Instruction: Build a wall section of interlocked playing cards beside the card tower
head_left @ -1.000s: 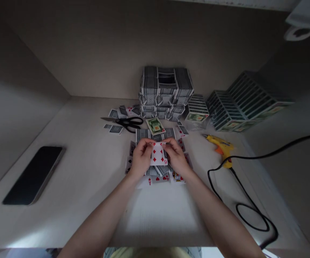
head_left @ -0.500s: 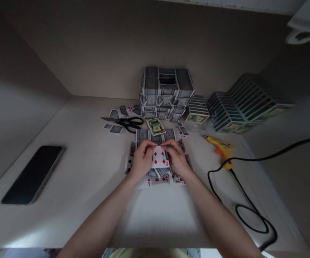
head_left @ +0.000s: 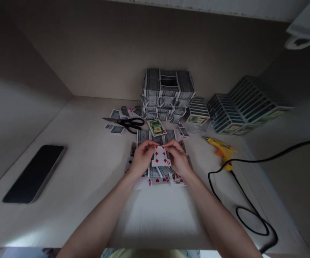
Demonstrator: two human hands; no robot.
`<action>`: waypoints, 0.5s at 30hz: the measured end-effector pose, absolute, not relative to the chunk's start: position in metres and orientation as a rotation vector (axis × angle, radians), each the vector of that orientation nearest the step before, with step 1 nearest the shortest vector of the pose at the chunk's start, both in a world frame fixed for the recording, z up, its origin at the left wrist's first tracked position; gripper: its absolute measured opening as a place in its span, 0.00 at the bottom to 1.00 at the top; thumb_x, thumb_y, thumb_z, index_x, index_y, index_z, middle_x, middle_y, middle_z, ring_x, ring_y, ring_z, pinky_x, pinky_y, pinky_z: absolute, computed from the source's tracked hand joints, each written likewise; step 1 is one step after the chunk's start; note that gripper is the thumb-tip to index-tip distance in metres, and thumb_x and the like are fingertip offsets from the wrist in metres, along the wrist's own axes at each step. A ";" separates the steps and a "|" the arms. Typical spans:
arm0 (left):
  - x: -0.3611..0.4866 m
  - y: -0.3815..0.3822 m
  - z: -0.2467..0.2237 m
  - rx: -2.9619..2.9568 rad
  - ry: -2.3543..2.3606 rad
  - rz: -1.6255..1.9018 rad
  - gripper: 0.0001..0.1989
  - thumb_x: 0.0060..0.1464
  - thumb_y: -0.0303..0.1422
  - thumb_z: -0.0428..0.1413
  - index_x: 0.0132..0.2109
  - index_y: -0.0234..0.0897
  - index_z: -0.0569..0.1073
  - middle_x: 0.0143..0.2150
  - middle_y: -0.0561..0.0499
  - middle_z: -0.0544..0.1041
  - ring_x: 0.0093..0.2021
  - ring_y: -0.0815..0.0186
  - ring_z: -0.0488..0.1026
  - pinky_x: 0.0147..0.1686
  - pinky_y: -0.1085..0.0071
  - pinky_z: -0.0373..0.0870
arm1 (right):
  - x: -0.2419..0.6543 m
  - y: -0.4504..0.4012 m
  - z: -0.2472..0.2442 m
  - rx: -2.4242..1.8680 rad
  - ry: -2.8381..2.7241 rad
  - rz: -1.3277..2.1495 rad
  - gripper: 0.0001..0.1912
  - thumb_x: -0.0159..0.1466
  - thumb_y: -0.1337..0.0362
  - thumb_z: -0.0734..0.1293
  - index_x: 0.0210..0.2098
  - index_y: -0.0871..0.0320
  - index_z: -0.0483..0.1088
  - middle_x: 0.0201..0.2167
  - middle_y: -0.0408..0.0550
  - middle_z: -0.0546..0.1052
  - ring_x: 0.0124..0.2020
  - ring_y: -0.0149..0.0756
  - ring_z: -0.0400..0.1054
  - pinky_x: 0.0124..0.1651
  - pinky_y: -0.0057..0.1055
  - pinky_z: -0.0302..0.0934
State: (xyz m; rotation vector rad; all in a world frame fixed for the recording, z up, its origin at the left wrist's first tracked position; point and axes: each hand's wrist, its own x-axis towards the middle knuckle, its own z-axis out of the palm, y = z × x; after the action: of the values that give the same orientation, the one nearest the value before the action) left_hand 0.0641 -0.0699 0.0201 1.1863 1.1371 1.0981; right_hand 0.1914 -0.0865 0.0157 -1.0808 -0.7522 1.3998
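Observation:
Between my two hands is a playing card, a six of diamonds with its face toward me. My left hand pinches its far left edge, and my right hand pinches the far right edge. Below it lies a flat arrangement of joined cards, grey patterned backs in the middle and faces showing around the rim. The card and hands hide much of its centre. Just beyond my fingers, a green card box rests on the arrangement's far side.
Black scissors lie among cut card pieces at the left. Behind stands a box built of cards. Stacked card boxes fill the back right. A yellow glue gun with a looping black cord lies right; a phone lies left.
Both hands keep their pinch on the card. Its near edge has lifted slightly, and the whole view has shifted a little.

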 end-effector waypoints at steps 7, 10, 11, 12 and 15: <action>0.066 -0.073 0.021 1.155 1.142 1.176 0.05 0.45 0.28 0.49 0.28 0.36 0.70 0.23 0.57 0.69 0.23 0.73 0.63 0.23 0.78 0.59 | 0.191 -0.089 0.023 -1.061 -0.743 1.441 0.03 0.47 0.65 0.65 0.23 0.55 0.64 0.19 0.37 0.66 0.20 0.28 0.58 0.23 0.25 0.52; 0.065 -0.074 0.019 1.219 1.161 1.210 0.06 0.46 0.27 0.48 0.28 0.36 0.70 0.23 0.57 0.69 0.23 0.73 0.63 0.23 0.78 0.59 | 0.193 -0.089 0.025 -1.032 -0.747 1.535 0.05 0.49 0.62 0.62 0.26 0.55 0.64 0.17 0.37 0.66 0.17 0.28 0.58 0.20 0.26 0.52; 0.064 -0.075 0.019 1.259 1.162 1.225 0.07 0.46 0.27 0.48 0.28 0.36 0.70 0.23 0.56 0.70 0.23 0.73 0.64 0.23 0.78 0.59 | 0.193 -0.089 0.024 -1.034 -0.751 1.575 0.07 0.50 0.59 0.61 0.28 0.55 0.65 0.16 0.37 0.65 0.15 0.28 0.57 0.18 0.25 0.51; 0.064 -0.076 0.018 1.307 1.157 1.238 0.07 0.46 0.26 0.48 0.28 0.36 0.71 0.24 0.56 0.70 0.24 0.73 0.64 0.24 0.78 0.60 | 0.193 -0.089 0.024 -1.045 -0.756 1.610 0.10 0.52 0.56 0.60 0.29 0.55 0.65 0.15 0.37 0.64 0.13 0.28 0.55 0.16 0.25 0.48; 0.062 -0.079 0.017 1.461 1.126 1.247 0.08 0.47 0.25 0.48 0.29 0.36 0.71 0.27 0.55 0.73 0.27 0.72 0.67 0.27 0.77 0.62 | 0.193 -0.088 0.020 -1.141 -0.779 1.633 0.16 0.55 0.48 0.60 0.30 0.55 0.64 0.12 0.34 0.60 0.09 0.25 0.49 0.11 0.24 0.39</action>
State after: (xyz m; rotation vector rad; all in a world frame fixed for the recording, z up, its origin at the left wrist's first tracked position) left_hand 0.0625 -0.0790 0.0174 1.4610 1.1256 1.2469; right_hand 0.1931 -0.0877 0.0198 -1.1407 -0.7786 1.6335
